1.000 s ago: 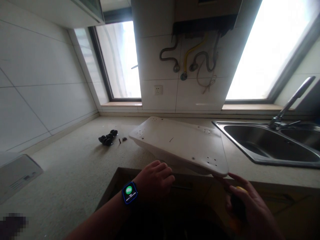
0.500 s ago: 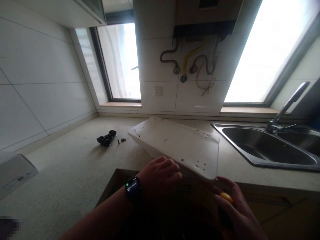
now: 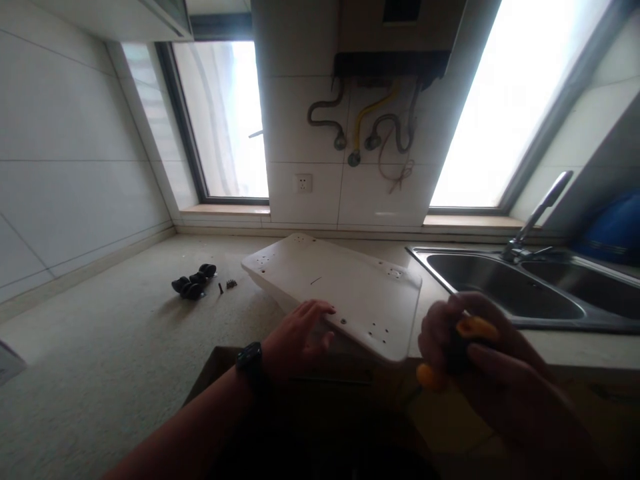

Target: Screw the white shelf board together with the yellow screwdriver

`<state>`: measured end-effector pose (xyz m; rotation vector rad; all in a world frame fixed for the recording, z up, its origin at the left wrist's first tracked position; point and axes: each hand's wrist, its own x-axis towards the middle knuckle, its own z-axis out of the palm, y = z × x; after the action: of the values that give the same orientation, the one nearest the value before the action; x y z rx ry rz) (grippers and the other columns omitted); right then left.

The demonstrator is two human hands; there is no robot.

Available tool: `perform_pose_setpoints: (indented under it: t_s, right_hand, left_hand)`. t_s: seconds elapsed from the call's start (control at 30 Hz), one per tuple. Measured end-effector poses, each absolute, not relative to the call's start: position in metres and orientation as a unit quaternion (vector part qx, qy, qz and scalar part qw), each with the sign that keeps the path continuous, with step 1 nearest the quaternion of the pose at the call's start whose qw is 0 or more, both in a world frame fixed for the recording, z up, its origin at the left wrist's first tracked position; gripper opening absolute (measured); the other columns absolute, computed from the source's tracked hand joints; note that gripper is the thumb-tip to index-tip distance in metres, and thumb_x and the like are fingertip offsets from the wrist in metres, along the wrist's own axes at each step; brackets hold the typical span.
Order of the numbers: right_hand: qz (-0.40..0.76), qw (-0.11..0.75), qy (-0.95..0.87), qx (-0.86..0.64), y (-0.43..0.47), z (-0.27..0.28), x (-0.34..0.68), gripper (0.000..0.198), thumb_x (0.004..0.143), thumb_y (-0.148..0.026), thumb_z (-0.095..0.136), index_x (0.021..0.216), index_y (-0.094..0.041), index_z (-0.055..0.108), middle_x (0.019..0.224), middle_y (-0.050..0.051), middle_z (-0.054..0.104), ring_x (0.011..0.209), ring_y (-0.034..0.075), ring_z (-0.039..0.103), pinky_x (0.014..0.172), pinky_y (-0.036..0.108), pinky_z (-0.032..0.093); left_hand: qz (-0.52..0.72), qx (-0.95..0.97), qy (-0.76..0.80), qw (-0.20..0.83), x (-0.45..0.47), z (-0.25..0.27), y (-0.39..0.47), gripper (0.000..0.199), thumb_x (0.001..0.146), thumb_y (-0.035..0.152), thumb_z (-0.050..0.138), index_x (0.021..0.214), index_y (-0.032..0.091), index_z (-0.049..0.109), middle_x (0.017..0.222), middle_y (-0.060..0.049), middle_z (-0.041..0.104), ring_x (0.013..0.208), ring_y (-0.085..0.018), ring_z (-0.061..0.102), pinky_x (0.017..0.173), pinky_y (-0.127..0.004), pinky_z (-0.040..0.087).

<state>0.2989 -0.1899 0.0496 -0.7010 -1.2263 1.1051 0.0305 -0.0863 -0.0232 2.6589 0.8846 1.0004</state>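
While your right grip (image 3: 493, 367) is clasping an orange-and-black tool (image 3: 477, 328), your left grip (image 3: 297, 337), fingers parted, is resting at the edge of the white panel (image 3: 350, 283) lying on the bench (image 3: 120, 347).

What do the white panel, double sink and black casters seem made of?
White panel: probably moulded plastic, smooth with rounded corners.
Double sink: likely stainless steel, satin grey with bright rim highlights.
Black casters: perhaps plastic, faintly glossy; too small to be sure.

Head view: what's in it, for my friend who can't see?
The right hand holds a black-orange tool; the left hand is at a white board on a counter. Black wheels and screws lie left of it, a sink right.
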Motion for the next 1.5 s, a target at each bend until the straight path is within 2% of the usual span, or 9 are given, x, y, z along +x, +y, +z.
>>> perform_pose_setpoints:
  t_s: [0.07,0.2,0.43,0.67,0.77,0.93,1.2,1.37,1.5]
  right_hand:
    - [0.454,0.678,-0.522,-0.248,-0.174,0.068,0.297,0.031,0.077,-0.020,0.066,0.105,-0.032,0.058,0.092,0.000,0.055,0.075,0.018,0.060,0.062,0.033,0.052]
    - [0.391,0.727,-0.512,-0.239,-0.138,0.081,0.282,0.037,0.074,-0.009,0.062,0.101,-0.032,0.053,0.096,-0.002,0.055,0.083,0.015,0.062,0.076,0.035,0.055]
    - [0.366,0.725,-0.536,-0.229,-0.107,0.072,0.265,0.040,0.073,-0.008,0.059,0.103,-0.030,0.044,0.096,-0.005,0.053,0.076,0.010,0.062,0.070,0.030,0.054]
    - [0.310,0.658,-0.625,-0.283,-0.103,0.082,0.271,0.035,0.082,-0.015,0.062,0.106,-0.028,0.039,0.101,-0.003,0.054,0.081,0.012,0.066,0.074,0.034,0.058]
    - [0.303,0.598,-0.679,-0.300,-0.099,0.096,0.268,0.033,0.085,-0.023,0.068,0.107,-0.026,0.044,0.101,-0.001,0.056,0.087,0.014,0.068,0.078,0.035,0.059]
    - [0.262,0.510,-0.751,-0.328,-0.094,0.114,0.256,0.042,0.083,-0.030,0.075,0.120,-0.025,0.055,0.104,0.002,0.058,0.086,0.013,0.064,0.072,0.028,0.057]
    - [0.356,0.446,-0.781,-0.255,-0.074,0.118,0.256,0.056,0.089,-0.024,0.065,0.141,-0.024,0.044,0.116,0.007,0.064,0.094,0.016,0.068,0.087,0.037,0.060]
    - [0.384,0.421,-0.793,-0.217,-0.068,0.120,0.261,0.049,0.092,-0.025,0.061,0.138,-0.024,0.043,0.120,0.008,0.064,0.107,0.018,0.066,0.096,0.041,0.057]
    - [0.321,0.440,-0.794,-0.269,-0.066,0.120,0.260,0.047,0.088,-0.029,0.067,0.131,-0.024,0.048,0.114,0.006,0.061,0.094,0.015,0.064,0.079,0.032,0.058]
  left_hand:
    - [0.345,0.870,0.325,0.136,0.031,-0.025,-0.084,0.038,0.092,0.024,0.057,0.129,0.019,0.051,0.132,-0.009,0.059,0.124,-0.017,0.057,0.109,-0.039,0.051]
    - [0.335,0.874,0.318,0.149,0.031,-0.028,-0.081,0.041,0.090,0.021,0.059,0.131,0.021,0.052,0.133,-0.008,0.059,0.126,-0.018,0.056,0.112,-0.041,0.049]
    - [0.331,0.879,0.307,0.153,0.029,-0.031,-0.081,0.038,0.091,0.021,0.057,0.129,0.022,0.054,0.129,-0.007,0.059,0.124,-0.016,0.055,0.112,-0.039,0.048]
    - [0.334,0.877,0.305,0.165,0.031,-0.030,-0.082,0.037,0.091,0.019,0.056,0.128,0.022,0.055,0.129,-0.007,0.059,0.125,-0.016,0.054,0.112,-0.039,0.048]
    - [0.329,0.876,0.309,0.172,0.031,-0.030,-0.082,0.037,0.092,0.020,0.056,0.128,0.022,0.055,0.129,-0.007,0.059,0.125,-0.016,0.054,0.113,-0.040,0.047]
    - [0.329,0.865,0.323,0.199,0.031,-0.023,-0.083,0.038,0.092,0.023,0.058,0.129,0.021,0.057,0.131,-0.009,0.059,0.125,-0.018,0.055,0.112,-0.042,0.047]
    - [0.346,0.766,0.345,0.417,0.048,0.000,-0.079,0.042,0.099,0.041,0.051,0.137,0.023,0.061,0.136,-0.008,0.064,0.122,-0.019,0.061,0.111,-0.040,0.047]
    - [0.351,0.746,0.338,0.455,0.068,0.005,-0.071,0.036,0.094,0.039,0.060,0.121,0.018,0.071,0.120,-0.009,0.073,0.104,-0.018,0.068,0.095,-0.034,0.053]
    - [0.360,0.742,0.351,0.444,0.073,0.006,-0.064,0.030,0.091,0.040,0.064,0.102,0.015,0.076,0.101,-0.007,0.077,0.096,-0.018,0.069,0.094,-0.033,0.051]
